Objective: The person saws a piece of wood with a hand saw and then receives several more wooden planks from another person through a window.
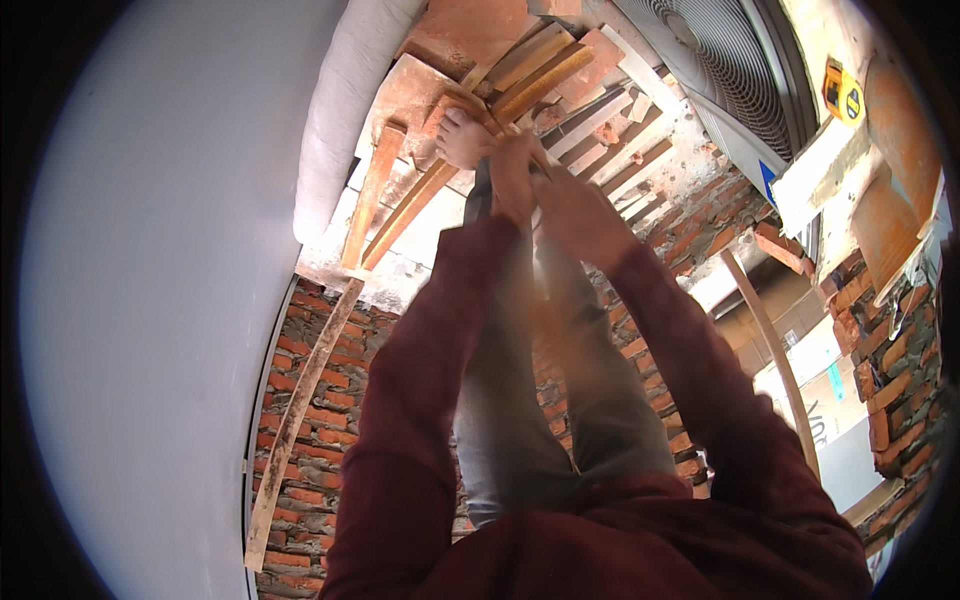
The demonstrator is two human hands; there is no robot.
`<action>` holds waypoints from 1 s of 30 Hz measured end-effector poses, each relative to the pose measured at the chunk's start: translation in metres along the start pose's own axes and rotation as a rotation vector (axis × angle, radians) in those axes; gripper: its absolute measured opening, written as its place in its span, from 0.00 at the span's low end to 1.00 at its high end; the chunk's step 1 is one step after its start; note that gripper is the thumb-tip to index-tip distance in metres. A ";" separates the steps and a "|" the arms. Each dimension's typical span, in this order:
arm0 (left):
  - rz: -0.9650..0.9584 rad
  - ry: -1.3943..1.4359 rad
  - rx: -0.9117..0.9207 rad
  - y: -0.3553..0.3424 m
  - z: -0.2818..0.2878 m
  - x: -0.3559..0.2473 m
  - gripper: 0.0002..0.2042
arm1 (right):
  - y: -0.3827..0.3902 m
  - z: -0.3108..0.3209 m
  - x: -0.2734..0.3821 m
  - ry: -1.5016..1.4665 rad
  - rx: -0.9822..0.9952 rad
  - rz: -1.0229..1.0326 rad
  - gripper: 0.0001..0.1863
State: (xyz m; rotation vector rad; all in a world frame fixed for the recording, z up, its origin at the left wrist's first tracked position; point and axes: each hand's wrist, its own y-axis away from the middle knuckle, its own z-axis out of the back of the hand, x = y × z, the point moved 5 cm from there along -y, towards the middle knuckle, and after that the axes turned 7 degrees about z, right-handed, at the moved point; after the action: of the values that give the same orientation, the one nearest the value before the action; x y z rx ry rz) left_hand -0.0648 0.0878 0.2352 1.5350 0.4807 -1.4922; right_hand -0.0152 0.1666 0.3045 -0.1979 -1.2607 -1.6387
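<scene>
My left hand (513,178) and my right hand (582,212) are close together in front of my lower legs. Both look closed around something thin, but motion blur and the hands themselves hide what it is. Just left of them, my bare foot (462,140) rests on wooden strips. One long narrow strip (410,213) slants down to the left from beneath the foot. Beside it lies a wider wooden strip (374,195). Another brown strip (545,82) extends up and right beyond my hands.
A white wrapped pipe (345,110) runs along the grey wall (180,300). At upper right stands an outdoor fan unit (735,70), with a yellow tape measure (843,92) beyond it. Wood offcuts (600,135) and brick pieces lie around. Long sticks (300,430) cross the brickwork (310,400).
</scene>
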 end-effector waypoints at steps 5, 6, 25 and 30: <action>0.153 0.126 0.080 0.010 0.003 0.001 0.17 | 0.008 -0.002 0.001 -0.183 -0.033 -0.230 0.19; 0.162 0.140 -0.026 0.000 0.004 0.021 0.16 | -0.008 -0.005 -0.005 -0.192 -0.092 -0.256 0.19; -0.074 -0.083 0.113 0.004 -0.008 0.001 0.06 | 0.013 -0.004 -0.006 -0.254 -0.110 -0.294 0.18; 0.166 0.000 0.045 -0.006 -0.002 0.045 0.04 | -0.015 -0.015 -0.019 -0.204 -0.012 -0.336 0.20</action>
State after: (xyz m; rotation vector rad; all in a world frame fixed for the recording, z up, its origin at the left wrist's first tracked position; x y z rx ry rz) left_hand -0.0599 0.0793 0.1912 1.5709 0.3130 -1.3826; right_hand -0.0112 0.1656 0.2762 -0.1697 -1.5009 -1.9507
